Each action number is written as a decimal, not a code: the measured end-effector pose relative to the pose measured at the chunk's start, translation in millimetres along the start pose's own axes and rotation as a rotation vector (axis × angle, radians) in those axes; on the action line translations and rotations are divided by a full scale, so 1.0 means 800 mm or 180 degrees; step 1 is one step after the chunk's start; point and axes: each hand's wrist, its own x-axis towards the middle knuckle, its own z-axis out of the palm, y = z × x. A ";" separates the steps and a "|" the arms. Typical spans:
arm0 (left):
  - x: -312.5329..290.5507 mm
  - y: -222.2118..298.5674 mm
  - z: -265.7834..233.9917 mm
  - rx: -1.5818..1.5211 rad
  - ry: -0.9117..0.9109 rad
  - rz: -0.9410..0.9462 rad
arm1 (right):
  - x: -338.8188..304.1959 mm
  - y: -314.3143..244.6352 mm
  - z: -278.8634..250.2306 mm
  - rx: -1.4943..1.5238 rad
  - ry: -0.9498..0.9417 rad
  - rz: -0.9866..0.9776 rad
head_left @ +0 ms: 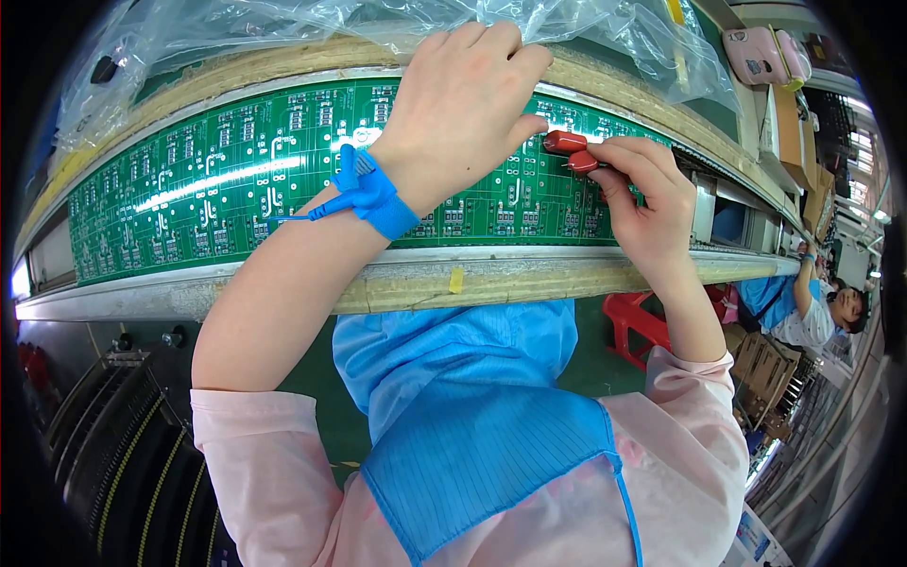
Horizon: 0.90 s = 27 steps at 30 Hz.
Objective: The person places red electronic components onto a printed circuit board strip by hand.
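Observation:
My right hand (652,198) pinches two glossy red capacitors (566,142) between thumb and fingers, just above the right part of a long green circuit board (255,189). A thin lead shows at the lower one. Reaching across the board, my left hand (463,99) lies over its far edge, thumb pointing right toward the red parts. The fingers bend down past the knuckles, so their tips and anything in them are hidden. A blue wrist strap (383,203) with a snapped-on cord circles my left wrist.
Pale rails (406,283) run along the board's near and far sides. Clear plastic sheeting (312,28) lies beyond. A red stool (638,326) stands below the near rail, black slotted racks (123,444) at lower left. Another person (812,302) works at far right, near cardboard boxes (794,137).

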 end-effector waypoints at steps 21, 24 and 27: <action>-0.002 0.001 0.001 0.0026 0.0009 -0.0065 | -0.008 -0.005 0.008 -0.0300 0.0241 -0.0258; -0.002 0.001 0.002 0.0027 0.0024 -0.0064 | -0.008 -0.005 0.008 -0.0273 0.0242 -0.0238; -0.002 0.001 0.001 0.0000 0.0019 -0.0056 | -0.008 -0.004 0.007 -0.0269 0.0238 -0.0270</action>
